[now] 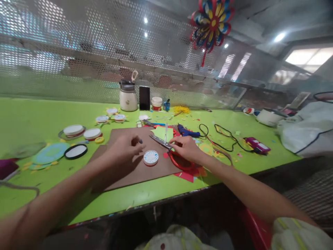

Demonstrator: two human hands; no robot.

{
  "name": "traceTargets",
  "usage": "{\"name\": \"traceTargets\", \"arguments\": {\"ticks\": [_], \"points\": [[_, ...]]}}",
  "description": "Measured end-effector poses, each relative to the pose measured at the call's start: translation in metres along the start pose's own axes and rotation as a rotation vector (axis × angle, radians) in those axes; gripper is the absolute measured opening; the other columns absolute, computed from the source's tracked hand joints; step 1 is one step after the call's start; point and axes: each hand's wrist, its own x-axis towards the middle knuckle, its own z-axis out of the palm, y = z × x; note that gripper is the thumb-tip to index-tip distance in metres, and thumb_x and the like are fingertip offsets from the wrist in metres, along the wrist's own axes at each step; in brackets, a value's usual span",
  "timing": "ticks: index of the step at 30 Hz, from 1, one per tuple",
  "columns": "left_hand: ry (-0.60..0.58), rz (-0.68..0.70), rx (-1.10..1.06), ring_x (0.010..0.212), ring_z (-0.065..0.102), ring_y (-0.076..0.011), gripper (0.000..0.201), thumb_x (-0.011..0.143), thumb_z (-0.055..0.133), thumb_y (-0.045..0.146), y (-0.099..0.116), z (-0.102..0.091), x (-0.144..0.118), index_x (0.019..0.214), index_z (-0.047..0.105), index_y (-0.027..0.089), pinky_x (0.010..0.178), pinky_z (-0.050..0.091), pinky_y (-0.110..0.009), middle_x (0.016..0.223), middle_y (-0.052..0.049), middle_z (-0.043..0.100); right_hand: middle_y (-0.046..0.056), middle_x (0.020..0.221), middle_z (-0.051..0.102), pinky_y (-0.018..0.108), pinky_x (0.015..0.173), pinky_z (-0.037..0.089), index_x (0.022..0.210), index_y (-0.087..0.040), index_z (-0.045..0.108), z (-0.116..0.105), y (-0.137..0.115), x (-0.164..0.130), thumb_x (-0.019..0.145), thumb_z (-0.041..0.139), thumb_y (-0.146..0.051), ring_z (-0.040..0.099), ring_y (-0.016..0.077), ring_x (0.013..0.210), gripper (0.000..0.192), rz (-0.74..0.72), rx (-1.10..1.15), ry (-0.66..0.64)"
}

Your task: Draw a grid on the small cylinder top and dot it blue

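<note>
My right hand (186, 148) is over a pair of red-handled scissors (159, 141), its fingertips closed at the pivot. The scissors lie over a brown board (127, 175), blades pointing left. A slim whitish stick (165, 132) stands out beside those fingertips; its kind is unclear. My left hand (126, 147) hovers above the board with loosely bent fingers apart, and a small dark blue spot shows at one fingertip. Just right of it lies a round white lid with blue print (151, 157). Yellow-green paper (162, 132) sits behind the scissors.
A blue glue gun (188, 131) with black cord lies behind my right hand. White round lids (74, 130), a black ring (75, 151) and a blue paper disc (50, 153) are at left. A jug (128, 97), phone (144, 98) and tub (156, 103) stand along the mesh.
</note>
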Motion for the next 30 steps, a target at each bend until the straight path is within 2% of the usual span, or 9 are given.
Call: {"name": "traceTargets", "arguments": {"ticks": [3,6,7,9,10,13,17,23,30], "points": [[-0.079,-0.125,0.091,0.109,0.073,-0.0265,0.035,0.104,0.072,0.039,0.002,-0.003,0.01,0.133,0.068,0.018,0.092,0.065,-0.047,0.132,-0.01,0.071,0.002,0.081,0.081,0.031,0.07,0.053,0.108,-0.024,0.083,0.001,0.003,0.0,0.092,0.077,-0.019,0.071,0.0198,0.07,0.018,-0.04,0.017,0.044],[-0.085,-0.191,0.126,0.11,0.073,-0.0265,0.034,0.104,0.072,0.039,0.009,-0.02,0.024,0.132,0.069,0.019,0.093,0.065,-0.047,0.133,-0.01,0.072,0.003,0.079,0.079,0.029,0.068,0.052,0.095,-0.021,0.082,-0.007,0.006,0.01,0.089,0.077,-0.02,0.07,0.0188,0.069,0.007,-0.085,0.057,0.058],[-0.063,-0.203,0.122,0.103,0.074,-0.0238,0.031,0.104,0.072,0.039,0.012,-0.026,0.028,0.126,0.071,0.018,0.088,0.065,-0.044,0.125,-0.009,0.074,0.003,0.075,0.078,0.028,0.065,0.051,0.087,-0.021,0.08,-0.01,0.006,0.015,0.09,0.077,-0.023,0.067,0.0179,0.066,0.005,-0.096,0.072,0.06],[0.019,-0.213,0.089,0.074,0.071,-0.0189,0.028,0.096,0.077,0.046,0.018,-0.039,0.035,0.086,0.076,0.02,0.072,0.06,-0.032,0.082,-0.001,0.077,0.001,0.063,0.071,0.028,0.059,0.048,0.073,-0.021,0.075,-0.013,0.006,0.024,0.095,0.075,-0.035,0.06,0.0159,0.057,0.027,-0.107,0.103,0.069],[0.075,-0.213,0.061,0.064,0.067,-0.0174,0.038,0.093,0.076,0.051,0.021,-0.043,0.038,0.069,0.072,0.022,0.065,0.055,-0.028,0.064,0.001,0.071,0.0,0.058,0.066,0.028,0.057,0.046,0.068,-0.021,0.071,-0.013,0.007,0.027,0.097,0.072,-0.042,0.057,0.0154,0.054,0.037,-0.108,0.119,0.074],[0.25,-0.216,-0.047,0.049,0.056,-0.0167,0.055,0.092,0.063,0.064,0.028,-0.048,0.041,0.053,0.061,0.024,0.053,0.045,-0.028,0.047,-0.001,0.061,0.0,0.053,0.061,0.028,0.056,0.047,0.062,-0.022,0.066,-0.008,0.008,0.03,0.104,0.059,-0.058,0.056,0.0157,0.052,0.057,-0.092,0.169,0.091],[0.368,-0.213,-0.186,0.054,0.061,-0.0177,0.05,0.094,0.051,0.061,0.022,-0.046,0.039,0.065,0.063,0.023,0.058,0.05,-0.03,0.059,-0.005,0.069,0.003,0.069,0.073,0.03,0.059,0.055,0.081,-0.02,0.075,-0.001,0.016,0.021,0.106,0.055,-0.06,0.067,0.0187,0.06,0.051,-0.041,0.222,0.14],[0.367,-0.259,-0.247,0.07,0.069,-0.0211,0.022,0.081,0.066,0.041,-0.001,-0.045,0.03,0.083,0.071,0.02,0.069,0.056,-0.033,0.075,-0.006,0.074,0.007,0.087,0.08,0.034,0.069,0.063,0.107,-0.019,0.077,-0.005,0.025,0.013,0.102,0.062,-0.042,0.074,0.0215,0.07,0.028,0.019,0.223,0.224],[0.308,-0.321,-0.277,0.078,0.073,-0.0237,0.042,0.076,0.053,0.024,0.0,-0.029,0.024,0.114,0.071,0.02,0.067,0.058,-0.035,0.094,-0.008,0.079,0.007,0.097,0.08,0.043,0.091,0.061,0.119,-0.023,0.075,-0.013,-0.003,0.015,0.099,0.065,-0.028,0.076,0.0257,0.093,0.023,-0.074,0.117,0.133]]}}
